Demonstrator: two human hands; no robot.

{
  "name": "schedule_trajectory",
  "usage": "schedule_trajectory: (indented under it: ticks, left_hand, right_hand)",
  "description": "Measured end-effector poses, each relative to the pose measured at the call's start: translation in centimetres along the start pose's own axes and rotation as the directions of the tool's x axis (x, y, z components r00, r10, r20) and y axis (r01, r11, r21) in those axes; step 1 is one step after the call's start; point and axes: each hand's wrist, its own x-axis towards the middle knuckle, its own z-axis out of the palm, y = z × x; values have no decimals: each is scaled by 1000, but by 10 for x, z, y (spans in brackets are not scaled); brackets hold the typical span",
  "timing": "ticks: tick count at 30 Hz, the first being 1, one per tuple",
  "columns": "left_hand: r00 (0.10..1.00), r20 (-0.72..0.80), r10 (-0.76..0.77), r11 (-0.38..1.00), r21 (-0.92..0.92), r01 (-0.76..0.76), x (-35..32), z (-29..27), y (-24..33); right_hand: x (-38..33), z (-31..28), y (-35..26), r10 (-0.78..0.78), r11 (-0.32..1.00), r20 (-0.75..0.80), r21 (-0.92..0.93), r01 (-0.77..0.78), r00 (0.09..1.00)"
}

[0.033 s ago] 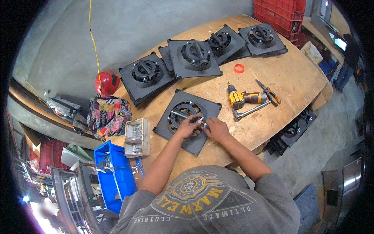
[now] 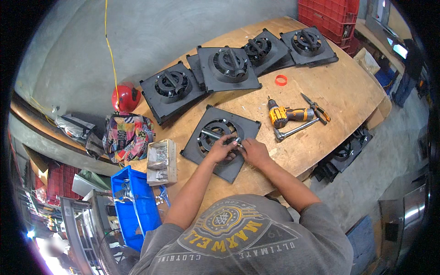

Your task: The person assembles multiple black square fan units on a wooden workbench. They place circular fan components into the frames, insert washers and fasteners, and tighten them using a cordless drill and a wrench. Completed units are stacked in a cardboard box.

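Small box (image 2: 161, 161) of metal hardware

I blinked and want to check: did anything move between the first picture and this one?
Nothing visibly changed. Both hands, left and right, are on the small metal part over the fan frame, and the drill lies where it was.

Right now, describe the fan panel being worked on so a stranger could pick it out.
On the round wooden table, four similar panels line the far edge. The square black plastic fan panel lies alone at the near edge, under the left hand and right hand, left of the yellow cordless drill.
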Motion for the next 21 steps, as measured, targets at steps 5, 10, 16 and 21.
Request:
schedule_trajectory:
  ticks: [5,10,16,21]
  left_hand:
    - [1000,-19,5,1000,28,-4,3,-1,9]
    - [999,-32,5,999,45,-3,4,-2,5]
    - [1000,5,0,1000,-22,0,9,-3,-1]
    - [1000,-21,11,999,44,-10,4,-2,6]
  right_hand:
    - [21,23,0,377,732,138,562,-385,916]
    - [23,11,-7,365,-88,685,700,-709,631]
    - [8,11,-6,-47,997,-245,50,61,968]
    - [27,18,6,315,479,489,658,-582,813]
